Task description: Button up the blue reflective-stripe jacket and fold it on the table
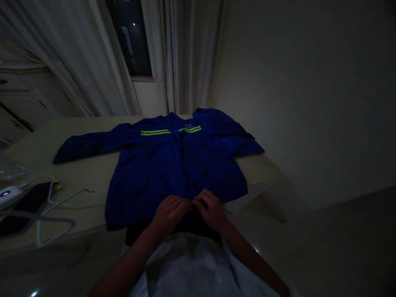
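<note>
Blue jacket [148,173] lay spread on the pale table [80,181], its lower edge at the person's hands and its body reaching away toward 12 o'clock. The left hand [173,210] and the right hand [212,210] met almost tip to tip at the middle of that edge, each pinching the cloth; the dim light hid the exact fold between them. Well apart from the hands, at 9 o'clock, a white cable [38,235] looped over a dark flat device [29,201], beside a white gadget [11,197]. One sleeve [93,144] stretched toward 10 o'clock, the other toward 2. Yellow-green stripes [154,133] crossed the chest near 12. Beyond the table, pale curtains [192,53] flanked a dark window [133,45] at 11 o'clock.
</note>
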Demonstrator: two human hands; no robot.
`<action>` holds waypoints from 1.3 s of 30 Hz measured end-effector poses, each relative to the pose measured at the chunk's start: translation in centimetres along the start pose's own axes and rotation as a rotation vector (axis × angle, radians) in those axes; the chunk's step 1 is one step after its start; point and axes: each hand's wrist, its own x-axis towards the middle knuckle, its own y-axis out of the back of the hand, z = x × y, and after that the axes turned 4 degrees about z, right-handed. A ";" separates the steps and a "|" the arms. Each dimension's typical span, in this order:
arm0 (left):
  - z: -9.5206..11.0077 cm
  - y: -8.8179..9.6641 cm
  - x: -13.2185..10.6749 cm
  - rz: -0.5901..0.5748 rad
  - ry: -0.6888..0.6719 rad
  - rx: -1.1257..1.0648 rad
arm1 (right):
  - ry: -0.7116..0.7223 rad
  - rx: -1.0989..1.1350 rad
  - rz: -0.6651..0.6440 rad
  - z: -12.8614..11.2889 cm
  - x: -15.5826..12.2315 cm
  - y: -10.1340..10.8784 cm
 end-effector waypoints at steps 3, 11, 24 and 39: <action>0.0 0.1 0.1 -0.008 0.046 -0.001 | -0.018 0.001 0.007 -0.1 0.0 0.0; -0.4 0.6 -0.2 -0.052 0.051 0.069 | -0.039 0.003 -0.013 -0.3 0.1 0.2; -0.3 0.4 -0.4 -0.063 -0.054 0.114 | -0.054 -0.113 -0.023 -1.0 0.5 -0.1; 0.3 0.5 -0.7 -0.075 -0.064 0.165 | -0.095 -0.076 -0.131 -1.5 1.1 -0.3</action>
